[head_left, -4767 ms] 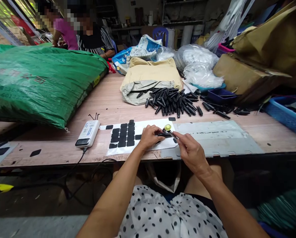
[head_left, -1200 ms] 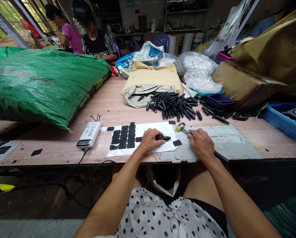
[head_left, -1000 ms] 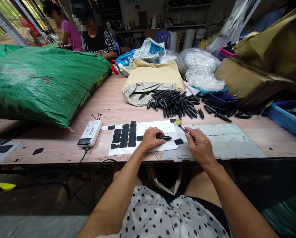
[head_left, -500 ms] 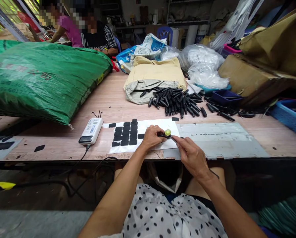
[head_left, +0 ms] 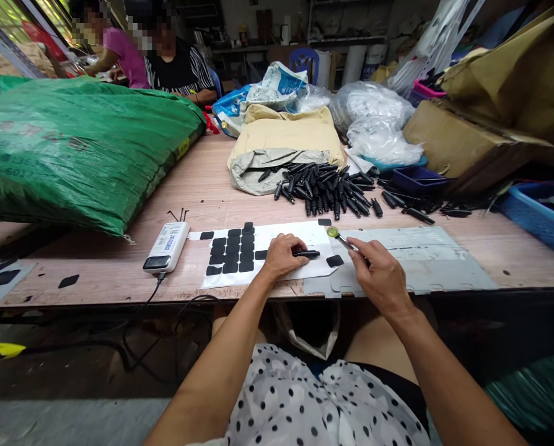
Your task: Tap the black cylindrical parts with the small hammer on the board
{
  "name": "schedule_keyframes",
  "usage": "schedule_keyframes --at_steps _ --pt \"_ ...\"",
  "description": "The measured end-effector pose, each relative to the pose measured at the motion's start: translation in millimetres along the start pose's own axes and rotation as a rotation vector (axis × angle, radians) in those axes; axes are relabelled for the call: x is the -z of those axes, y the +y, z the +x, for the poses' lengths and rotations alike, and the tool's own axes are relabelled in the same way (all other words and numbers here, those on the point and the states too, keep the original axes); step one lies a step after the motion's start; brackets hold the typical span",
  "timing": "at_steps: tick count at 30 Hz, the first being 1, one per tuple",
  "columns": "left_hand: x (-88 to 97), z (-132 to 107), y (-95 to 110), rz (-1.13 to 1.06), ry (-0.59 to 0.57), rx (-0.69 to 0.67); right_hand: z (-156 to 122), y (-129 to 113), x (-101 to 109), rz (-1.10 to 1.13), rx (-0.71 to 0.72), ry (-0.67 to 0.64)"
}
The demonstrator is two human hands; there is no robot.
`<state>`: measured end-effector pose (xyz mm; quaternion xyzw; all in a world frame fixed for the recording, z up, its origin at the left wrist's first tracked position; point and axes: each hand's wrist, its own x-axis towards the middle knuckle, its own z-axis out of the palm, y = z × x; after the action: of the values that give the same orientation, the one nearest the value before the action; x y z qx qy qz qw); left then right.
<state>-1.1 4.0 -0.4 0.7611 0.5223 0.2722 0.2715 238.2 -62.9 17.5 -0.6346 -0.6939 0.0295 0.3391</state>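
My left hand (head_left: 282,255) pinches a slim black pen-like part (head_left: 306,254) and holds it flat on a white backing sheet (head_left: 295,238). Rows of black rectangular stickers (head_left: 231,255) fill the sheet's left half. One loose black sticker (head_left: 334,261) lies at its right edge. My right hand (head_left: 380,274) grips a small metal hammer with a yellow-green head (head_left: 333,232), the head raised just right of the black part. A grey metal plate (head_left: 411,260) lies under my right hand.
A pile of black pen-like parts (head_left: 326,189) lies behind the sheet, by a tan sack (head_left: 284,139). A white power bank (head_left: 165,246) with a cable sits left. A big green sack (head_left: 72,148), cardboard boxes (head_left: 448,145), blue trays (head_left: 532,210). Two people sit at the far left.
Half a second ago the hammer head rested on the black part's tip. My right hand has since drawn it back up and to the right. My left hand kept the part in place.
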Motion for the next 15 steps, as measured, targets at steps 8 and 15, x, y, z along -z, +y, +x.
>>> schedule_keyframes --at_steps 8,15 --pt "5.2 -1.3 5.3 0.027 -0.033 0.005 20.6 50.8 -22.3 -0.284 0.012 0.03" --pt "0.4 2.0 1.4 0.089 -0.047 0.007 15.2 52.3 -28.6 -0.339 0.04 0.055"
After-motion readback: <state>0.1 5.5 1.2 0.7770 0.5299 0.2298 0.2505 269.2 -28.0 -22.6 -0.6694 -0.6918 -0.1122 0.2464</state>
